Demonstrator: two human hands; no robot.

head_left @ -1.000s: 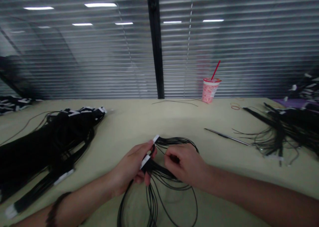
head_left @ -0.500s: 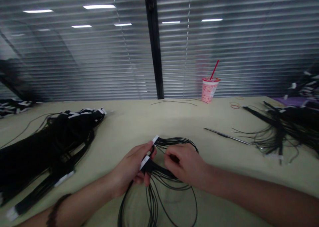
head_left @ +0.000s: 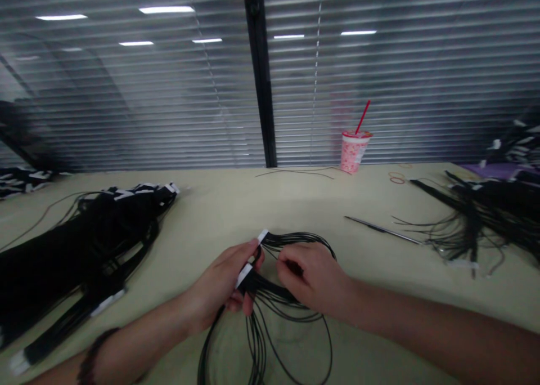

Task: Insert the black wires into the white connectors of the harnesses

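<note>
My left hand (head_left: 223,281) is closed around a black wire harness (head_left: 270,288) near its white connectors. One white connector (head_left: 244,274) sits against the fingers, and a second white connector (head_left: 262,236) sticks out past the thumb. From these the thin black wires loop to the right and hang down toward the near edge of the view. My right hand (head_left: 314,275) is closed among the looped wires, with thumb and forefinger pinched together just right of the connectors. What lies between those fingertips is too small to make out.
A large bundle of black harnesses (head_left: 97,238) lies at left; more black wires (head_left: 476,216) lie at right. A thin metal pointed tool (head_left: 382,229) rests near my right hand. Farther back are rubber bands (head_left: 396,178), loose wires and a pink cup (head_left: 353,151) with a straw, by window blinds.
Both hands keep nearly the same hold and place on the harness. The right hand has shifted very slightly left.
</note>
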